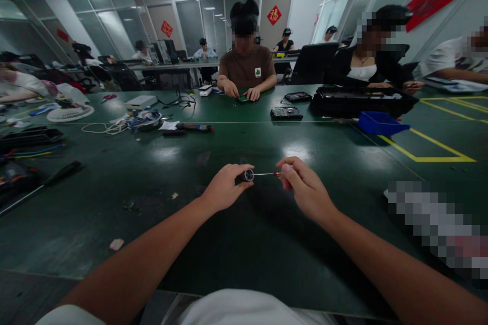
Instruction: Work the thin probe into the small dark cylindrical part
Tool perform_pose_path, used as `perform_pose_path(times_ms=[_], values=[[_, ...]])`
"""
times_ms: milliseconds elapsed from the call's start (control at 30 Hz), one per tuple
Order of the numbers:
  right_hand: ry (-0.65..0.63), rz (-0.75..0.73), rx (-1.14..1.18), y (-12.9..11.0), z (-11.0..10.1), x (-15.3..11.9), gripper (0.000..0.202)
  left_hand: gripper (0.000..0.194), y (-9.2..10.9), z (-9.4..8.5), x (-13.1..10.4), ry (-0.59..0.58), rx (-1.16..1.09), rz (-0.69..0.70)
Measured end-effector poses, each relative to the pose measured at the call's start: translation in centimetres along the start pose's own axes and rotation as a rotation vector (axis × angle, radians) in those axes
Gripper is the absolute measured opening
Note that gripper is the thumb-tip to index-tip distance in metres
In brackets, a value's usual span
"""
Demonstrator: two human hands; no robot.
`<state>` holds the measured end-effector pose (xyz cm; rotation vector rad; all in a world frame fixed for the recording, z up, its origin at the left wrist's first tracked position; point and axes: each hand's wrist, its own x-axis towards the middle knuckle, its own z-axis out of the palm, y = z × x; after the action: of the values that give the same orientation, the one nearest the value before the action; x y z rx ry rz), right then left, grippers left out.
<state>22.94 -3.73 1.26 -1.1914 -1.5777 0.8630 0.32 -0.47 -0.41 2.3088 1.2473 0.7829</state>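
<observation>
My left hand [225, 187] is closed around a short dark cylinder [248, 175], whose round open end with a pale rim faces right and toward me. Into or against that end reaches the thin metal shaft of a small screwdriver [265, 174]. Its red handle is pinched between the thumb and fingers of my right hand [301, 183], which partly hide it. Whether the tip touches the inside of the cylinder I cannot make out. Both hands are held above the green table [244, 254], near its front edge.
Left lie a long screwdriver [46, 185], a bundle of cables [143, 119] and a dark pen-like tool [194, 127]. Ahead sits a person [247, 63] handling a green board. To the right are a hard drive [286, 113], a blue bin [382, 123] and a blurred-out object [438, 223].
</observation>
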Motion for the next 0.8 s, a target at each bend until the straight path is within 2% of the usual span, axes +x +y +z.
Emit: perform_pose_path(times_ms=[67,133,300,400,467,533,700,800], values=[[0.022,0.025,0.005,-0.1,0.0,-0.1,0.027,0.040,0.0,0.1,0.0,0.003,0.004,0.002],[0.078,0.021,0.045,0.0,0.1,-0.1,0.021,0.039,0.0,0.1,0.0,0.010,0.013,0.008],[0.131,0.026,0.241,0.4,0.4,0.5,0.020,0.040,0.0,0.1,0.0,0.033,0.025,0.001],[0.147,0.157,0.480,0.7,0.4,1.1,0.025,0.040,0.0,-0.1,0.1,0.044,0.041,0.066],[0.082,0.287,0.624,1.1,0.2,1.4,0.028,0.039,0.0,-0.2,0.2,0.040,0.070,0.116],[0.051,0.337,0.675,1.4,0.1,1.5,0.028,0.038,0.0,-0.3,0.2,0.033,0.094,0.131],[0.170,0.242,0.618,1.7,0.2,1.5,0.024,0.038,-0.1,-0.4,0.3,0.029,0.095,0.104],[0.198,0.188,0.537,1.7,0.3,1.4,0.026,0.039,0.0,-0.3,0.2,0.035,0.098,0.112]])
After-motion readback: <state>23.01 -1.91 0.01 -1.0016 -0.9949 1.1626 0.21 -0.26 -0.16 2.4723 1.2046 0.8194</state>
